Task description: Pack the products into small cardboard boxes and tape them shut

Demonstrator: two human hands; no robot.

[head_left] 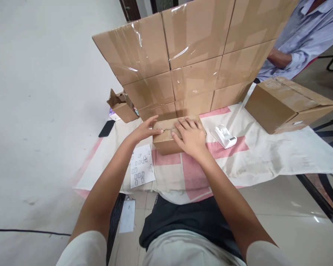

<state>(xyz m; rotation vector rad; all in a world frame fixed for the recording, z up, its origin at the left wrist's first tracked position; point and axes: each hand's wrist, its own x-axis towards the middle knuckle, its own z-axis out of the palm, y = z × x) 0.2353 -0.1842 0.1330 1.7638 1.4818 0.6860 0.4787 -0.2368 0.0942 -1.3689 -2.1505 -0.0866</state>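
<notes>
At the far left, a black, flat, rectangular phone [106,128] lies at the edge of the white-and-pink cloth [166,173]; a tug on the fabric could tip it off. Beside it stands an open-topped brown cardboard carton [126,112]. A white paper sheet with drawn rectangles [142,166] lies loose below the left forearm, liable to be swept aside or creased by the arm.

Left hand [147,129]: open, fingers spread, thumb on the top of a small, closed, brown cardboard box [169,147]. The box rests on the cloth at the foot of the stack. Right hand [192,136]: open, laid flat on the box's right half. Uneven pressure could dent the top; a forward push could jar the tall wall of taped brown cardboard boxes [197,75] behind, risking a topple. Right: a white plastic tape dispenser [225,136], within reach of a stray elbow.
</notes>
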